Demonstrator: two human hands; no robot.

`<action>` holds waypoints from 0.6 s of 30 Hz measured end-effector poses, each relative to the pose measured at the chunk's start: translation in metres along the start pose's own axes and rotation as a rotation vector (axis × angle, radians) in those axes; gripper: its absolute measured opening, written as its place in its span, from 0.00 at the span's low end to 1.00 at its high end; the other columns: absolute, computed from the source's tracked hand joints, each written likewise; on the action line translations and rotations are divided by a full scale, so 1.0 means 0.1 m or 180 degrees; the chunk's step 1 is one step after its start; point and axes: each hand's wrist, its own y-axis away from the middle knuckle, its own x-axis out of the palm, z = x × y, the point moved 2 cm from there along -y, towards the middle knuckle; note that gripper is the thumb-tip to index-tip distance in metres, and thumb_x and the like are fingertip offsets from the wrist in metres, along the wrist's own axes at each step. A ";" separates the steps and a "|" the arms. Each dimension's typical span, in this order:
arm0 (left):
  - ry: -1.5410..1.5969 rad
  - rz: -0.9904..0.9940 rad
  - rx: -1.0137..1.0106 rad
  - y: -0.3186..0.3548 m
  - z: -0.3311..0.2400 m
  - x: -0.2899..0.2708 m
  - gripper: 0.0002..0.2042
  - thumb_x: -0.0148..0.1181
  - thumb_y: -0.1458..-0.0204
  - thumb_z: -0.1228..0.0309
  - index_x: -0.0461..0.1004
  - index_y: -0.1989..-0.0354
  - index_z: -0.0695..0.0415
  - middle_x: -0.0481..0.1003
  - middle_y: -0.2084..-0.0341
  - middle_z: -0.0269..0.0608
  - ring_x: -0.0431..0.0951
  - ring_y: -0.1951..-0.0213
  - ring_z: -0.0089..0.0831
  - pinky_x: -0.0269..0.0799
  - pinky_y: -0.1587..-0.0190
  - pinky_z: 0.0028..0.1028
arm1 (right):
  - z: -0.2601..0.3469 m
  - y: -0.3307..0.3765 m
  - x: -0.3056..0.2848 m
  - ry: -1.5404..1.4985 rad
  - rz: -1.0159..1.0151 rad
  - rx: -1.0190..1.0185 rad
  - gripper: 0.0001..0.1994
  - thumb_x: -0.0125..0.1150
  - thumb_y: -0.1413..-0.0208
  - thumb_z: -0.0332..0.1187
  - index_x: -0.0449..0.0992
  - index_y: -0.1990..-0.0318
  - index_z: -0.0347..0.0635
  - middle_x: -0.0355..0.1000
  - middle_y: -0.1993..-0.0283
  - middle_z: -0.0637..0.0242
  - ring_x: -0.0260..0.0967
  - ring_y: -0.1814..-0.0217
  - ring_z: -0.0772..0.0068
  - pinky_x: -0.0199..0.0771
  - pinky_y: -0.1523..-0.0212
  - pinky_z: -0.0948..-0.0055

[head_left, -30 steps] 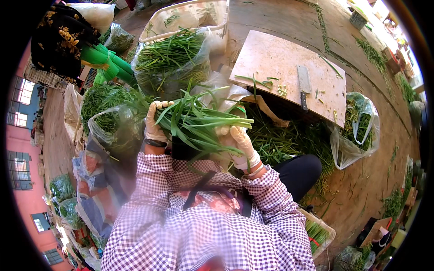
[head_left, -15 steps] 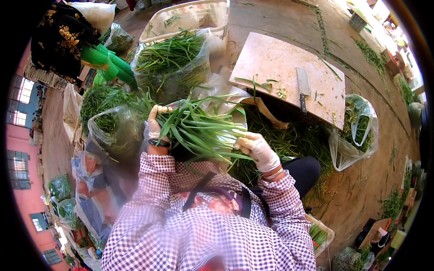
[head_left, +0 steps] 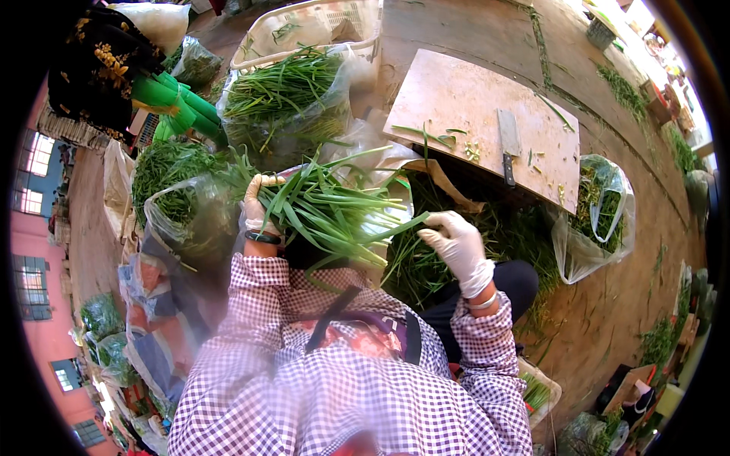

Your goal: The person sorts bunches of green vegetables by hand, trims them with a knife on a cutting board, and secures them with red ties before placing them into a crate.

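Note:
A loose bunch of long green garlic chives (head_left: 334, 205) fans out in front of my chest, its paler stalk ends toward the right. My left hand (head_left: 258, 204), in a pale glove with a dark band at the wrist, is closed round the leafy left side of the bunch. Off the stalk ends, my right hand (head_left: 460, 251) wears a whitish glove and has its fingers bent toward the thumb. A single chive leaf (head_left: 407, 226) stretches straight from the bunch to these fingertips and seems pinched there. The left palm is hidden behind the leaves.
Beyond the bunch stand a bag of chives (head_left: 285, 95) and a cream plastic crate (head_left: 304, 30). A cleaver (head_left: 509, 144) lies on a board (head_left: 456, 99) with cut bits. Loose greens (head_left: 433, 262) pile below it, near a clear bag (head_left: 601, 213). Another greens bag (head_left: 182, 197) sits left.
My right hand has left the stalk ends and moved to the right, its fingers less tightly closed. One leaf now points straight to it. The left hand keeps hold of the bunch.

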 end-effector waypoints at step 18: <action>0.0536 0.0122 -0.0049 -0.15 -0.03 -0.27 0.16 0.48 0.39 0.64 0.70 0.78 0.56 0.71 0.79 0.38 0.71 0.70 0.34 0.71 0.54 0.37 | 0.68 0.37 0.40 -0.0009 0.3289 -0.1073 0.09 0.62 0.44 0.37 0.81 0.59 0.45 0.77 0.65 0.60 0.75 0.63 0.57 0.76 0.60 0.67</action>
